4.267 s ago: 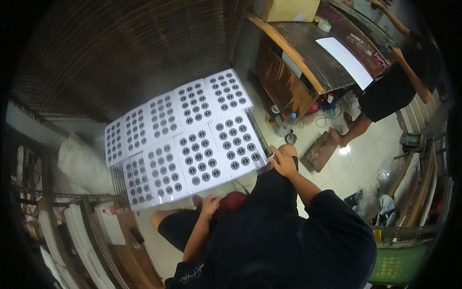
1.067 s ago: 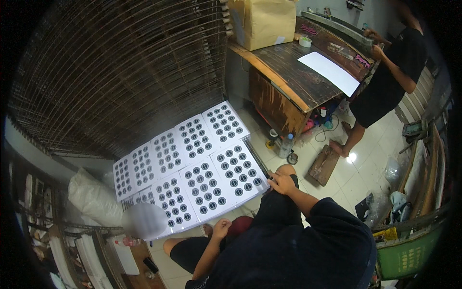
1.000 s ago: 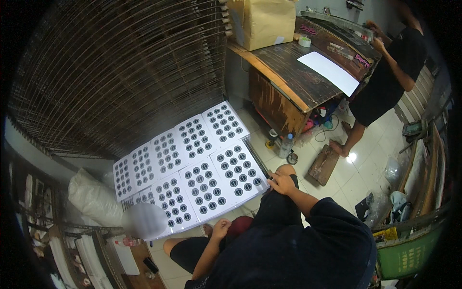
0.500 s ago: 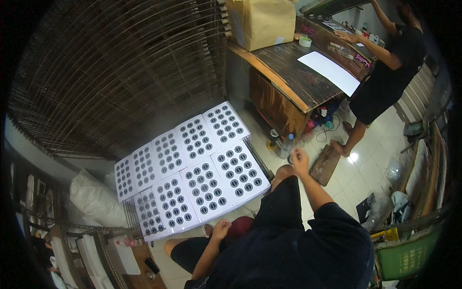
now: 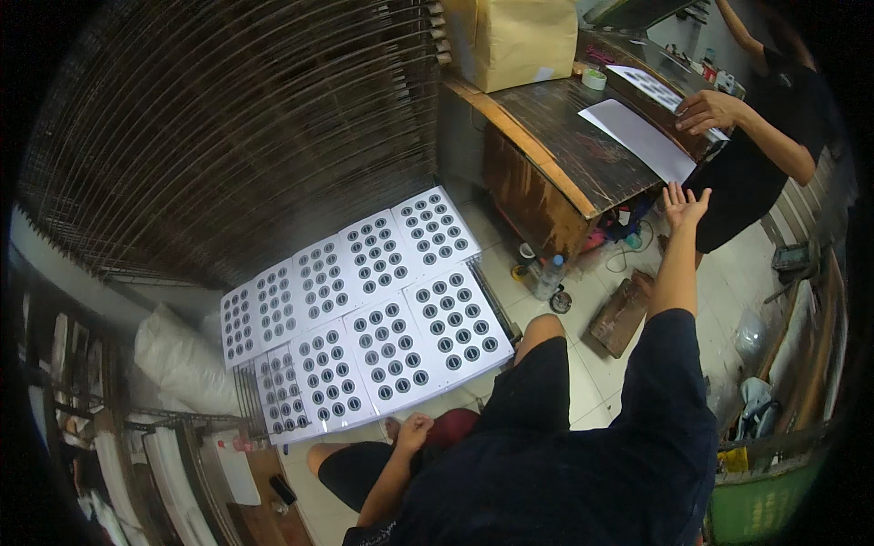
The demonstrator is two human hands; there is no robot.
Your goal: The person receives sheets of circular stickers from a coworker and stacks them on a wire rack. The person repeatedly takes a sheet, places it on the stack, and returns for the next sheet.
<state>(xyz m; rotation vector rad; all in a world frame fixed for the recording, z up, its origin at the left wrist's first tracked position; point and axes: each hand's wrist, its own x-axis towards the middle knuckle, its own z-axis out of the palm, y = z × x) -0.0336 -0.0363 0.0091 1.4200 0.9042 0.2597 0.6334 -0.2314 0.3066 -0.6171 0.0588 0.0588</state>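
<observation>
Right hand (image 5: 685,214) splays near the white sheet's (image 5: 637,141) edge, left hand (image 5: 414,431) curls, grip unclear, with floor (image 5: 587,384) showing between.

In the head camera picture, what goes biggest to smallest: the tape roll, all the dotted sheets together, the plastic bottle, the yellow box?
1. Dotted sheets, all together
2. Yellow box, its top cut off
3. Plastic bottle
4. Tape roll

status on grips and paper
Right grip: open, palm up, extended. Left grip: curled, contents unclear. White paper sheet with black circles: in co-worker's hand. Dark wooden table ahead.
</observation>
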